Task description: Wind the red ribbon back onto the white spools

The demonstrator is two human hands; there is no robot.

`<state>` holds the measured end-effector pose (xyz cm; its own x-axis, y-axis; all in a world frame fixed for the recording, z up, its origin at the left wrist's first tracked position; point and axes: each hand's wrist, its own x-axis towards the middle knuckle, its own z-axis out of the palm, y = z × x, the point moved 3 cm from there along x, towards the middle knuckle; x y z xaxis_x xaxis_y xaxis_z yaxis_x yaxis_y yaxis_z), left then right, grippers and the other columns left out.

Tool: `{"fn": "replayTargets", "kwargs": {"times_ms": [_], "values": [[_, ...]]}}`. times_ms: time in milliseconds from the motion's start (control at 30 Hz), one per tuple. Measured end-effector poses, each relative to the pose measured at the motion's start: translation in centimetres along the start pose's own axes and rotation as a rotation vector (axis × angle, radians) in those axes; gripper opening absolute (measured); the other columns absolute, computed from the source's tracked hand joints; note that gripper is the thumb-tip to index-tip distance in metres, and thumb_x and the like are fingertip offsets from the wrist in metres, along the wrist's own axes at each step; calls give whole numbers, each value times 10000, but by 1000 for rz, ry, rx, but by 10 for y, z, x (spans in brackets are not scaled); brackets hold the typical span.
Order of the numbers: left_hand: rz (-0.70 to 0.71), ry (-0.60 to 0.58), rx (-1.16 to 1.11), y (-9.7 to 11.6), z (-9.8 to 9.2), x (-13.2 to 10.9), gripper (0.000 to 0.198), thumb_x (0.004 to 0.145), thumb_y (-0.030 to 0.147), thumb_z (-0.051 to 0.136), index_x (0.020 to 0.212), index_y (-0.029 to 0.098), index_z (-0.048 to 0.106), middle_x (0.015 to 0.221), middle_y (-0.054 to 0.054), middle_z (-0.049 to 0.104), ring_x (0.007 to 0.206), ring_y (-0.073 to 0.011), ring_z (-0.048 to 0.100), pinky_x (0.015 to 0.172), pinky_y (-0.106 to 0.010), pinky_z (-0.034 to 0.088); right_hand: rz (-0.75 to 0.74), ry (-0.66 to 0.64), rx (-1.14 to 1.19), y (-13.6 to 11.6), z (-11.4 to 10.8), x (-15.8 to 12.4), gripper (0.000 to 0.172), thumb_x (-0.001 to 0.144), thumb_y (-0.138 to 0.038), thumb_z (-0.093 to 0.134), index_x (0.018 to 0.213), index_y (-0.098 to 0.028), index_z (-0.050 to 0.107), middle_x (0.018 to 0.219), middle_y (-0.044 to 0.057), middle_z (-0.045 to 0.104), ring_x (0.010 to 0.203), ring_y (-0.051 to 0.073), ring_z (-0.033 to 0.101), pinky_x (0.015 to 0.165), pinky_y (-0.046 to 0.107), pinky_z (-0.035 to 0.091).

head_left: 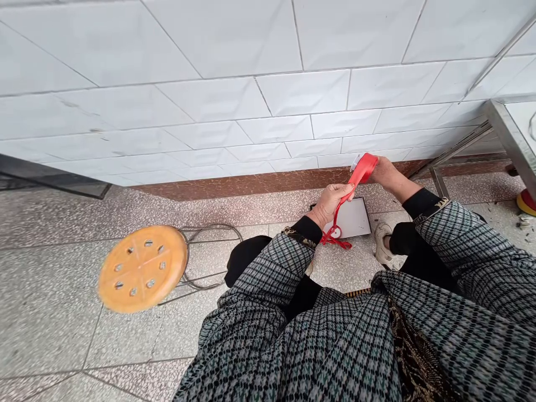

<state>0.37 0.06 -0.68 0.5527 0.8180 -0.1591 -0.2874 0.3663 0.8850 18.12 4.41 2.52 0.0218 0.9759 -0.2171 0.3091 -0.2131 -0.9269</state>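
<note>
Two bare hands work above a speckled terrazzo floor (pixel 50 290). The left hand (pixel 330 205) closes around the lower part of a red strip (pixel 360 170), perhaps stiff ribbon or plastic, though the view is too small to be sure. The right hand (pixel 383 172) pinches its upper end, fingers partly hidden behind it. A red cord (pixel 336 237) dangles from the strip and loops over a white card (pixel 350 219) lying on the floor. Firm grips and a taut strip would best keep the cord from snagging.
</note>
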Motion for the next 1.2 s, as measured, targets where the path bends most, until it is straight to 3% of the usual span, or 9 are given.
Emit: {"fn": "replayTargets", "kwargs": {"times_ms": [200, 433, 533, 767, 867, 967, 1100, 1200], "values": [[-44, -18, 83, 3, 5, -1, 687, 723, 802, 796, 508, 190, 568, 529, 10, 410, 540, -108, 331, 573, -323, 237, 118, -26, 222, -1, 13, -10, 302, 724, -412, 837, 760, -209, 615, 695, 4, 661, 716, 160, 575, 710, 303, 491], [44, -11, 223, 5, 1, 1, 698, 771, 810, 745, 508, 181, 595, 542, 8, 429, 570, -112, 338, 634, -328, 278, 222, -46, 341, 8, 11, -9, 364, 707, -393, 892, 754, -201, 587, 661, -29, 627, 626, 95, 524, 625, 224, 443], [44, -5, 270, 4, 0, 2, 707, 785, 818, 723, 501, 184, 588, 540, 0, 461, 570, -115, 358, 657, -328, 300, 265, -136, 412, 7, 16, -10, 375, 703, -368, 921, 753, -196, 591, 647, -35, 623, 606, 92, 537, 615, 225, 466], [21, 103, 361, 3, 0, 4, 729, 723, 851, 731, 501, 194, 502, 541, 23, 443, 564, -97, 349, 623, -302, 268, 319, -303, 524, 8, 29, -13, 331, 831, -323, 882, 725, -195, 596, 621, -20, 626, 562, 93, 540, 562, 215, 468], [65, 197, 436, 4, -4, 4, 694, 753, 785, 750, 510, 200, 466, 541, 42, 407, 560, -90, 320, 594, -292, 249, 384, -353, 575, 12, 35, -16, 315, 861, -301, 863, 716, -187, 607, 615, -9, 630, 548, 90, 526, 562, 214, 479], [137, 236, 500, 4, -7, 6, 643, 831, 670, 749, 511, 204, 444, 568, 34, 440, 581, -104, 388, 604, -287, 322, 455, -356, 595, 15, 39, -20, 239, 869, -245, 838, 745, -180, 644, 648, 3, 662, 591, 110, 581, 593, 229, 521], [280, 300, 600, 6, -10, 6, 541, 869, 474, 789, 523, 192, 483, 873, -50, 662, 861, -178, 630, 836, -326, 513, 431, -289, 615, 14, 38, -20, 130, 864, -173, 804, 816, -189, 683, 755, 0, 726, 676, 119, 635, 641, 234, 558], [366, 331, 618, 7, -11, 5, 463, 883, 399, 800, 559, 188, 546, 1294, -128, 706, 1209, -257, 667, 1082, -416, 519, 413, -300, 625, 12, 39, -18, 168, 867, -228, 821, 797, -189, 673, 729, 0, 714, 651, 112, 624, 640, 230, 561]]}}
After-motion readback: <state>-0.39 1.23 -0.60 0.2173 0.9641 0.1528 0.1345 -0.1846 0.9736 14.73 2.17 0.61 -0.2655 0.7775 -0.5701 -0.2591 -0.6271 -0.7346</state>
